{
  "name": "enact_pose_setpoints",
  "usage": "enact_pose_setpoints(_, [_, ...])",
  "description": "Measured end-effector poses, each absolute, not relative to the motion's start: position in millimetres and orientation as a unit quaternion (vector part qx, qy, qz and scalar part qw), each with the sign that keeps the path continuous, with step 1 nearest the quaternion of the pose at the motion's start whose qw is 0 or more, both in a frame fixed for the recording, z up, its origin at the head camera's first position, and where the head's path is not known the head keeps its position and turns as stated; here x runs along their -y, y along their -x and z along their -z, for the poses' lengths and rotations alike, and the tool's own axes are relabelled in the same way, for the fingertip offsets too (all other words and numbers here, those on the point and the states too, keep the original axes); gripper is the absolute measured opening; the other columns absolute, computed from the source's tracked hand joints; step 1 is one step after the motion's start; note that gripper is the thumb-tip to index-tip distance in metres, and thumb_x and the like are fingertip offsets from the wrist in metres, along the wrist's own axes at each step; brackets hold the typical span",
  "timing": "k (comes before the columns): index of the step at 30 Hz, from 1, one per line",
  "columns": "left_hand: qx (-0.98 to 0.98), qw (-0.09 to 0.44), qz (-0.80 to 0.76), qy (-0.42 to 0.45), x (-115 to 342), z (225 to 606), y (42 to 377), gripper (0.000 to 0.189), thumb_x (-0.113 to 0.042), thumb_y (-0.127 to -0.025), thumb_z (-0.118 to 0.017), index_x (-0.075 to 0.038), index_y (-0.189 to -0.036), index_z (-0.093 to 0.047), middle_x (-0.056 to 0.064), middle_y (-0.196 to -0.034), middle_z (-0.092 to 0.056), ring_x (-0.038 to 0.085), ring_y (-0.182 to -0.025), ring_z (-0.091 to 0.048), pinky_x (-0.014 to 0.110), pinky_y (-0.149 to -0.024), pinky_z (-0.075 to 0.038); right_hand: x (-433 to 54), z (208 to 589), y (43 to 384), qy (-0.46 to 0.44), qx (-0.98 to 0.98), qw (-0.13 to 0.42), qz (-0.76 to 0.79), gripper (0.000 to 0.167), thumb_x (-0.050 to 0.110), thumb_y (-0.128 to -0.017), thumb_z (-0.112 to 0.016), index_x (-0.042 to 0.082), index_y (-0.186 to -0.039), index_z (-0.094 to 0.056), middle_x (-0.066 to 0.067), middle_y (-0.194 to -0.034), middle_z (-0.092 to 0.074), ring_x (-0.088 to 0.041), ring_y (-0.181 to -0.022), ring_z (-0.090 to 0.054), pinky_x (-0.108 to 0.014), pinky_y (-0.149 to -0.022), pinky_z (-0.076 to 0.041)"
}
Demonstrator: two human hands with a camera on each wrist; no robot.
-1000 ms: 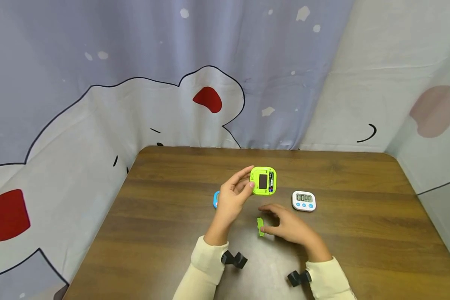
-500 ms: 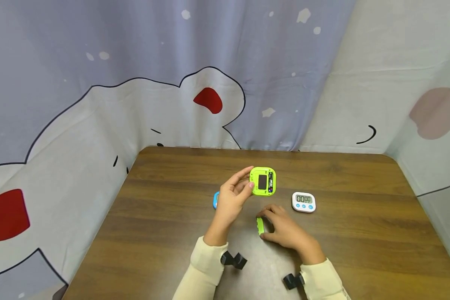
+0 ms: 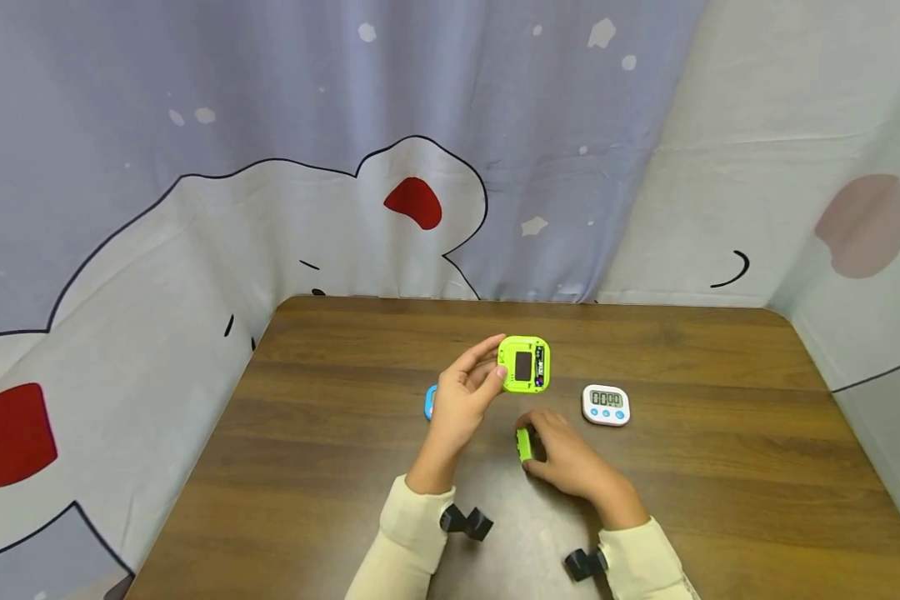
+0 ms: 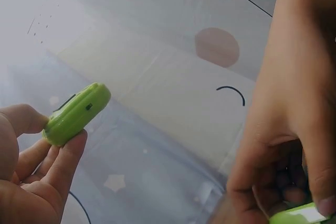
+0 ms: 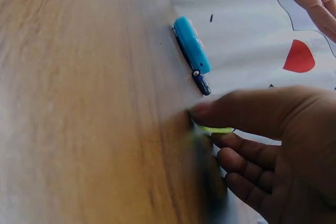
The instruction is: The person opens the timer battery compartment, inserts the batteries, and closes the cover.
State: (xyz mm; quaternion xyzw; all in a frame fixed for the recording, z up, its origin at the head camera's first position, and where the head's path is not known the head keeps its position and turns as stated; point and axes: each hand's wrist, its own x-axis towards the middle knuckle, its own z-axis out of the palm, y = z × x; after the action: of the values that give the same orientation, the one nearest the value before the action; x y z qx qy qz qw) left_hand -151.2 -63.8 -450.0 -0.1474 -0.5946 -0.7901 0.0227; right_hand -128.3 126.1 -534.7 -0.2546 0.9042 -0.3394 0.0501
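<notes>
My left hand (image 3: 461,400) holds a lime-green kitchen timer (image 3: 523,365) above the table, thumb on its back edge. The timer's back faces me, with its battery compartment uncovered; a dark battery (image 3: 539,367) lies in the slot at its right side. Lower and to the right, my right hand (image 3: 572,458) pinches a small green battery cover (image 3: 524,445) by its two ends, thumb at the near one. In the left wrist view, the green timer (image 4: 79,114) shows edge-on. The right wrist view is blurred around the cover.
A white timer (image 3: 606,406) with blue buttons lies right of my hands. Behind my left hand sits a blue timer (image 3: 430,402), mostly hidden. The right wrist view shows another battery (image 5: 201,83) at the blue timer's end. A curtain (image 3: 412,258) hangs behind the wooden table (image 3: 330,358).
My right hand has closed its thumb and fingers onto the battery cover, which stands more upright now. The left hand and green timer have hardly moved.
</notes>
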Motion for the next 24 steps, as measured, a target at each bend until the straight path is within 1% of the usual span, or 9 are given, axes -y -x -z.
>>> enact_pose_setpoints(2, [0.592, 0.022, 0.792, 0.147, 64, 450, 151, 0.042, -0.004, -0.095, -0.062, -0.001, -0.136, -0.054, 0.018, -0.123, -0.058, 0.031, -0.109, -0.062, 0.039, -0.085, -0.056, -126, 534, 130, 0.241, -0.901, 0.055, 0.358, 0.047, 0.008, -0.077, -0.079, 0.007, -0.118, -0.056, 0.000, -0.097, -0.059, -0.014, -0.087, -0.055, -0.034, -0.079, -0.049])
enact_pose_setpoints(5, [0.589, 0.022, 0.794, 0.147, 64, 449, 151, 0.041, -0.004, -0.095, -0.063, -0.003, -0.135, -0.055, 0.018, -0.123, -0.058, 0.030, -0.108, -0.062, 0.040, -0.085, -0.056, -127, 533, 132, 0.222, -0.893, 0.062, 0.387, 0.042, 0.005, -0.081, -0.075, 0.009, -0.119, -0.057, 0.003, -0.087, -0.061, -0.009, -0.077, -0.058, -0.028, -0.069, -0.051])
enact_pose_setpoints(7, [0.588, 0.022, 0.795, 0.147, 64, 449, 151, 0.042, -0.004, -0.095, -0.063, -0.002, -0.135, -0.055, 0.018, -0.123, -0.058, 0.028, -0.108, -0.063, 0.039, -0.085, -0.056, -129, 531, 133, 0.217, -0.887, 0.047, 0.405, 0.038, 0.004, -0.083, -0.073, 0.008, -0.118, -0.058, 0.004, -0.084, -0.062, -0.007, -0.074, -0.059, -0.027, -0.067, -0.053])
enact_pose_setpoints(9, [0.589, 0.023, 0.794, 0.144, 64, 449, 150, 0.041, -0.004, -0.094, -0.063, -0.002, -0.135, -0.055, 0.018, -0.123, -0.058, 0.027, -0.107, -0.063, 0.039, -0.085, -0.056, -131, 527, 135, 0.211, -0.881, 0.014, 0.423, 0.036, 0.002, -0.084, -0.072, 0.007, -0.117, -0.059, 0.004, -0.083, -0.063, -0.007, -0.073, -0.060, -0.026, -0.067, -0.055])
enact_pose_setpoints(13, [0.593, 0.025, 0.794, 0.136, 64, 450, 151, 0.041, -0.001, -0.093, -0.063, -0.002, -0.134, -0.056, 0.020, -0.122, -0.059, 0.024, -0.106, -0.064, 0.037, -0.084, -0.057, -138, 510, 137, 0.185, -0.853, -0.070, 0.482, 0.037, -0.004, -0.084, -0.073, 0.003, -0.118, -0.060, -0.003, -0.088, -0.064, -0.010, -0.079, -0.062, -0.023, -0.072, -0.057])
enact_pose_setpoints(15, [0.594, 0.027, 0.793, 0.132, 63, 450, 151, 0.042, -0.001, -0.093, -0.064, -0.002, -0.134, -0.056, 0.019, -0.121, -0.059, 0.024, -0.105, -0.064, 0.036, -0.083, -0.057, -141, 499, 136, 0.170, -0.818, -0.099, 0.540, 0.040, -0.008, -0.084, -0.071, 0.000, -0.121, -0.059, -0.010, -0.095, -0.064, -0.013, -0.083, -0.062, -0.022, -0.074, -0.056])
enact_pose_setpoints(20, [0.593, 0.018, 0.794, 0.134, 62, 451, 151, 0.042, -0.001, -0.093, -0.064, -0.002, -0.134, -0.057, 0.019, -0.121, -0.058, 0.024, -0.104, -0.064, 0.037, -0.083, -0.057, -147, 469, 130, 0.171, -0.696, -0.139, 0.683, 0.047, -0.018, -0.084, -0.064, -0.009, -0.128, -0.054, -0.025, -0.107, -0.058, -0.017, -0.089, -0.062, -0.022, -0.076, -0.056])
enact_pose_setpoints(22, [0.593, 0.015, 0.794, 0.136, 61, 451, 151, 0.042, -0.001, -0.093, -0.064, -0.001, -0.134, -0.056, 0.019, -0.122, -0.058, 0.025, -0.105, -0.064, 0.038, -0.084, -0.057, -149, 459, 127, 0.173, -0.664, -0.147, 0.713, 0.048, -0.021, -0.083, -0.062, -0.011, -0.130, -0.052, -0.024, -0.108, -0.057, -0.017, -0.091, -0.062, -0.021, -0.075, -0.056])
enact_pose_setpoints(24, [0.593, 0.013, 0.793, 0.140, 61, 451, 151, 0.043, -0.001, -0.093, -0.063, 0.000, -0.135, -0.055, 0.019, -0.122, -0.058, 0.027, -0.105, -0.063, 0.038, -0.084, -0.057, -151, 451, 123, 0.173, -0.642, -0.149, 0.732, 0.049, -0.023, -0.083, -0.061, -0.013, -0.130, -0.051, -0.020, -0.109, -0.058, -0.017, -0.093, -0.063, -0.021, -0.074, -0.056])
